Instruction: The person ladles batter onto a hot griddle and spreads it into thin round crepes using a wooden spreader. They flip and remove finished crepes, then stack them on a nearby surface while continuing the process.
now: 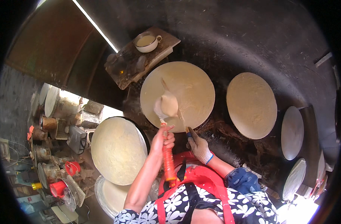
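Note:
My bare left hand (163,141) grips the red handle of a ladle (168,164), whose head holds pale batter (169,104) over a large round griddle (193,82) coated in a cream-coloured layer. My right hand (200,147), in a pale glove with blue trim, is closed on the handle of a long flat spatula (181,118) that lies angled across the same griddle, its middle hidden behind the ladle. A thin round sheet (118,149) rests on a surface at the lower left, above a tray of batter (114,196).
A wooden board (122,76) at the back carries a cream cup (146,46). More coated round griddles (251,104) stand to the right, with pale discs (292,132) beyond. Buckets (58,188), stools and machinery crowd the far left. A dark curved wall (252,33) rises behind.

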Demonstrator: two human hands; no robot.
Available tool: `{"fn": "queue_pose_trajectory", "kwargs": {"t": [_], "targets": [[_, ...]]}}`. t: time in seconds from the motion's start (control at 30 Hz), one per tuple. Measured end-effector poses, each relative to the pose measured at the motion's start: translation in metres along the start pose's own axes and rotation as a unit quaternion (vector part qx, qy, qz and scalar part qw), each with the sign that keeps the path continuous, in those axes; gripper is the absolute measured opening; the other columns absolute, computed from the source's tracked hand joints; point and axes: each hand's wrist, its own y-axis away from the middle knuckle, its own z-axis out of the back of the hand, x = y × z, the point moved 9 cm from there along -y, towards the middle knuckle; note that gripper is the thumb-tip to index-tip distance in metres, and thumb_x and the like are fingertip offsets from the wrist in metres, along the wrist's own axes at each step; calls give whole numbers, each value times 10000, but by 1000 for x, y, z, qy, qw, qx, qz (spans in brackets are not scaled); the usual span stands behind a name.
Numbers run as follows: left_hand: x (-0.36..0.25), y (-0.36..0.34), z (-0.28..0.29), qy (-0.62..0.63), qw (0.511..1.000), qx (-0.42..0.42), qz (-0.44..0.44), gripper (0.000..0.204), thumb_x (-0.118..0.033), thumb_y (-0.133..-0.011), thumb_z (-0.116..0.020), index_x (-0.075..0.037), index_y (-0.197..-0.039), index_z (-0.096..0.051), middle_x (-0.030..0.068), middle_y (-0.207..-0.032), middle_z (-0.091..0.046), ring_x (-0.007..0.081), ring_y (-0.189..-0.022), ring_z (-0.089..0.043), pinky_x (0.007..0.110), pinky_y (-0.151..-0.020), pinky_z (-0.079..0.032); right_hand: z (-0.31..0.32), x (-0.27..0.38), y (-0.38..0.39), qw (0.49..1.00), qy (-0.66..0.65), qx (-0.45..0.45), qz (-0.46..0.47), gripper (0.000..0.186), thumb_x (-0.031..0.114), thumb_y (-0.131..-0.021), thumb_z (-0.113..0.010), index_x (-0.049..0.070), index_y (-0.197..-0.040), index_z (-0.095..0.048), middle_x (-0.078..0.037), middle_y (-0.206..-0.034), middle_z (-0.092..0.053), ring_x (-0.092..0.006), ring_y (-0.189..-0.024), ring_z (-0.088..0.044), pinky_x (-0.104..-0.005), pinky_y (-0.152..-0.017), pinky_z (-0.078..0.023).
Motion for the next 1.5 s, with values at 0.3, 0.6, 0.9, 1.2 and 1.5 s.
{"fn": "queue_pose_trajectory", "kwargs": {"t": [0.3, 0.6, 0.9, 1.2, 1.5], "targets": [[-68, 70, -39, 256, 949, 169, 74, 503, -320, -1150, -451, 69, -1468, -482, 23, -677, -463, 111, -438, -434, 255, -351, -381, 69, 79, -11, 879, 430, -201, 51, 753, 240, -1046, -564, 208, -1707, -203, -196, -1008, -696, -414, -762, -729, -542, -611, -560], [-77, 114, -63, 425, 857, 250, 147, 538, -188, -1130, -429, 188, -1506, -350, 60, -742, -437, 123, -485, -484, 274, -409, -496, -79, 65, -3, 942, 286, 85, 155, 638, 294, -1083, -532, 177, -1675, -326, -254, -1007, -740, -419, -935, -762, -522, -841, -573], [-62, 89, -99, 398, 855, 264, 201, 568, -236, -1104, -446, 117, -1539, -353, 0, -758, -449, 83, -520, -457, 247, -447, -465, 54, 15, -23, 958, 154, -240, 8, 575, 305, -1115, -497, 156, -1656, -373, -283, -1277, -695, -463, -1096, -700, -510, -915, -560], [-20, 64, -205, 345, 884, 255, 184, 537, -126, -1096, -471, 145, -1530, -309, 78, -811, -475, 142, -544, -523, 276, -451, -503, 47, -14, 40, 985, 137, -32, 104, 647, 213, -1062, -550, 172, -1675, -344, -247, -1020, -733, -390, -932, -739, -453, -862, -577], [168, 4, -372, 281, 875, 245, 310, 571, -139, -1102, -455, 182, -1547, -296, 76, -801, -458, 152, -553, -509, 297, -451, -501, 303, -116, 156, 908, -279, -284, -129, 545, 254, -1116, -497, 185, -1649, -411, -43, -751, -620, -122, -477, -535, -306, -454, -486]]}}
